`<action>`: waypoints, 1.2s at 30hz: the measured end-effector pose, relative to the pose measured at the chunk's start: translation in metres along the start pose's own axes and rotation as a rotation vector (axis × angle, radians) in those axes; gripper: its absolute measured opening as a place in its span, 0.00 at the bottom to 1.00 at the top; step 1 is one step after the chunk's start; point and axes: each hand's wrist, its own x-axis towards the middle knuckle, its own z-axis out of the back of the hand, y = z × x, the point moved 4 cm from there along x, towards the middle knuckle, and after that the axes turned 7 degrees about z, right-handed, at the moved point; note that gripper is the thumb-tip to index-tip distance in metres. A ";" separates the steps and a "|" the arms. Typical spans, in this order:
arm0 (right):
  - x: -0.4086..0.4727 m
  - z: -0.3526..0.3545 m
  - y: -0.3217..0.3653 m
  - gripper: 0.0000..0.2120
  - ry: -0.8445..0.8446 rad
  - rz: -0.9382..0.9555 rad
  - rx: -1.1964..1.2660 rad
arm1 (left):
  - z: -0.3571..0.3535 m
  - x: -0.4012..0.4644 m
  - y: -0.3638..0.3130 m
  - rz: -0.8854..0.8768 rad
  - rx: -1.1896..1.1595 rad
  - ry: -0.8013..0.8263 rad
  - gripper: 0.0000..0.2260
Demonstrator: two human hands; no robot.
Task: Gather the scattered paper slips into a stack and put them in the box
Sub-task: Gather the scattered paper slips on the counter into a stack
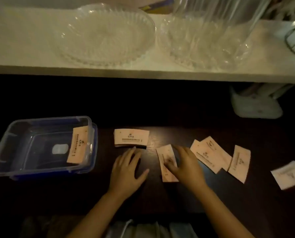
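On our dark wooden desk [160,200] our right hand [186,166] pinches one pale pink paper slip [166,163] to gather it, our left hand [127,167] lying flat and empty beside that pinch to steady us

far side: pale shelf [31,48] runs full width above the dark table [177,114]. on the shelf, clear ridged glass dish [102,36] at centre-left; second clear glass bowl [206,47] just right of it, rims close. tall clear container [219,12] stands over the right bowl. dark wire [291,40] at far right. under the shelf, right: pale object [256,107], blurred.
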 end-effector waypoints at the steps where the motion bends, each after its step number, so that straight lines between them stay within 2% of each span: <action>1: -0.006 -0.004 -0.005 0.31 -0.004 -0.067 0.000 | -0.008 -0.001 0.000 -0.027 0.049 0.038 0.29; 6: -0.029 -0.027 -0.020 0.34 -0.031 -0.291 -0.094 | -0.046 -0.009 0.005 -0.090 0.232 0.079 0.30; 10: -0.032 -0.036 -0.023 0.41 -0.089 -0.368 -0.209 | -0.057 -0.009 0.008 -0.106 0.299 0.081 0.33; 14: -0.035 -0.046 -0.020 0.41 -0.134 -0.392 -0.317 | -0.059 -0.007 0.008 -0.092 0.297 0.082 0.35; 19: -0.041 -0.053 -0.019 0.31 -0.198 -0.348 -0.258 | -0.059 -0.007 0.009 -0.079 0.313 0.085 0.35; 25: -0.047 -0.036 -0.034 0.24 -0.157 -0.270 -0.150 | -0.059 -0.008 0.007 -0.079 0.324 0.110 0.34; 27: -0.051 -0.027 -0.040 0.20 -0.179 -0.219 -0.065 | -0.058 -0.007 0.006 -0.077 0.332 0.125 0.34; 29: -0.052 -0.019 -0.047 0.17 -0.189 -0.184 0.125 | -0.056 -0.008 0.007 -0.066 0.342 0.126 0.33; 31: -0.053 -0.008 -0.055 0.16 -0.165 -0.200 0.384 | -0.053 -0.008 0.005 -0.039 0.225 0.132 0.34; 32: -0.054 -0.003 -0.058 0.16 -0.137 -0.211 0.504 | -0.050 -0.006 0.000 -0.002 0.067 0.142 0.34; 34: -0.055 0.006 -0.061 0.17 -0.071 -0.206 0.678 | -0.041 0.000 -0.017 0.117 -0.371 0.174 0.33; 36: -0.056 0.016 -0.062 0.18 -0.029 -0.168 0.737 | -0.032 0.008 -0.042 0.262 -0.825 0.275 0.27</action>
